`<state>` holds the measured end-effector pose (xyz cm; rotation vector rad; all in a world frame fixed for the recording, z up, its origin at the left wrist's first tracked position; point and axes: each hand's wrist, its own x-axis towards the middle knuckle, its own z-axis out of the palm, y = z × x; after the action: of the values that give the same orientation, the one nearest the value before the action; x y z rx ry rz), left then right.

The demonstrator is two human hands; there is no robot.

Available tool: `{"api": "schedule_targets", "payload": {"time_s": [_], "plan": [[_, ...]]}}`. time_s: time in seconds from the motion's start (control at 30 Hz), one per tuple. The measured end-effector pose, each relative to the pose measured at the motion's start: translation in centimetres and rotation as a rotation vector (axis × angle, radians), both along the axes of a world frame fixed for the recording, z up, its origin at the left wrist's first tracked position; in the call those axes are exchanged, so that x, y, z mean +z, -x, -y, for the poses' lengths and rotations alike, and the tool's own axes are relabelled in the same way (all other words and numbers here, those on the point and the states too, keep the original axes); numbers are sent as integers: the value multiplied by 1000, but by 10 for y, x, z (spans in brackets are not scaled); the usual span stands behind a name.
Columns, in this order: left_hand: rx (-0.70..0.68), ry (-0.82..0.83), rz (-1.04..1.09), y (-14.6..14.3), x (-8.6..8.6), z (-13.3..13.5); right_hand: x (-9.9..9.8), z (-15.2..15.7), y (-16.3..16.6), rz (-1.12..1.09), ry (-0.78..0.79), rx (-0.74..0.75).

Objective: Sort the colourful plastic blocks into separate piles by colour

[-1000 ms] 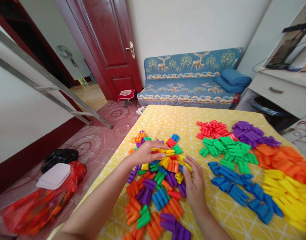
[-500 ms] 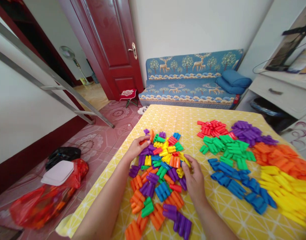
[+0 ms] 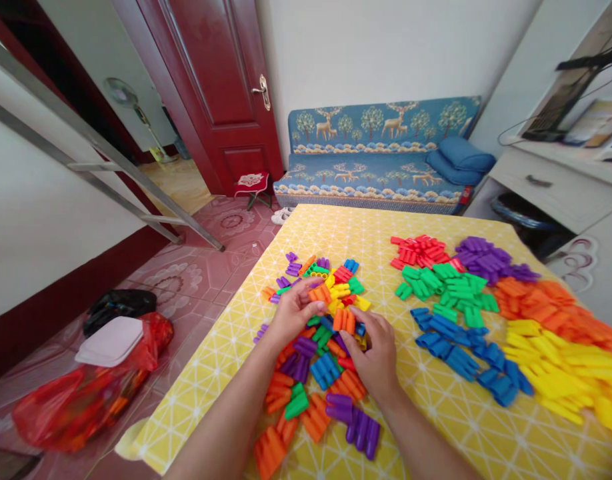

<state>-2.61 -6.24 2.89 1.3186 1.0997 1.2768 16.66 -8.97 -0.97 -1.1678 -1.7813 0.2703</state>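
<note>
A mixed heap of coloured plastic blocks [image 3: 319, 373] lies at the near left of the table's yellow cloth [image 3: 336, 230]. My left hand [image 3: 291, 313] is closed, pinching an orange block [image 3: 319, 293] at the heap's far side. Just right of it, my right hand [image 3: 376, 350] rests on the heap with its fingers curled round another orange block [image 3: 343, 321]. Sorted piles lie to the right: red [image 3: 419, 250], purple [image 3: 486, 257], green [image 3: 449, 287], orange [image 3: 546, 303], blue [image 3: 466, 353] and yellow [image 3: 556, 370].
On the floor to the left lies a red plastic bag [image 3: 76, 403] with a white lid [image 3: 111, 340] on it. A metal ladder [image 3: 86, 143] leans by the red door [image 3: 216, 87]. A blue sofa [image 3: 376, 160] stands beyond the table, a white desk [image 3: 551, 187] at right.
My left hand drew back from the heap's far left edge to its middle and closed on an orange block. My right hand slid left and curled its fingers. The view shifted slightly.
</note>
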Motion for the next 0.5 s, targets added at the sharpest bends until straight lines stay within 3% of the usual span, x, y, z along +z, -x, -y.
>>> {"api": "schedule_targets", "payload": {"time_s": [0.13, 0.3, 0.5], "plan": [[-59, 36, 25, -8, -3, 5, 3, 4, -1, -51, 30, 70], [-65, -55, -72, -10, -9, 8, 9, 8, -1, -83, 38, 150], [-66, -112, -203, -7, -9, 12, 9, 9, 2, -106, 54, 89]]}}
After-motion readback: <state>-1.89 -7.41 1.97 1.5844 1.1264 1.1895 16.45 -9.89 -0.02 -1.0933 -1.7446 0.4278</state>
